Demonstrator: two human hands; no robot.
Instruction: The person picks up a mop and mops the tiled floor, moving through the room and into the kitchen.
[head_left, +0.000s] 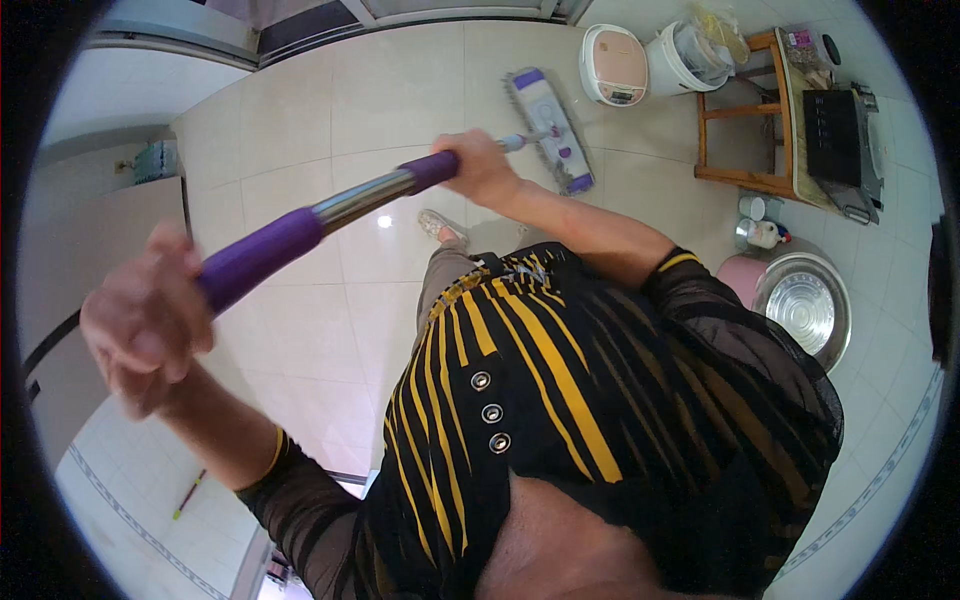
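A flat mop's purple and chrome handle (262, 255) runs slantwise across the view. My left hand (150, 322), blurred, is closed around its upper end. Further down, my right hand (480, 166) grips the pole just past the second purple sleeve (429, 172). The mop head (551, 127), white and purple with a grey fringed pad, lies flat on the pale floor tiles (397, 90) ahead of me, to the right. Part of the pole is hidden by my right hand.
A pink and white rice cooker (613, 66) stands on the floor beside the mop head. Next to it are a white bucket (679, 64) with plastic bags and a wooden table (784, 120) bearing a black appliance (836, 139). A metal basin (802, 307) is at right, a cabinet (112, 240) at left.
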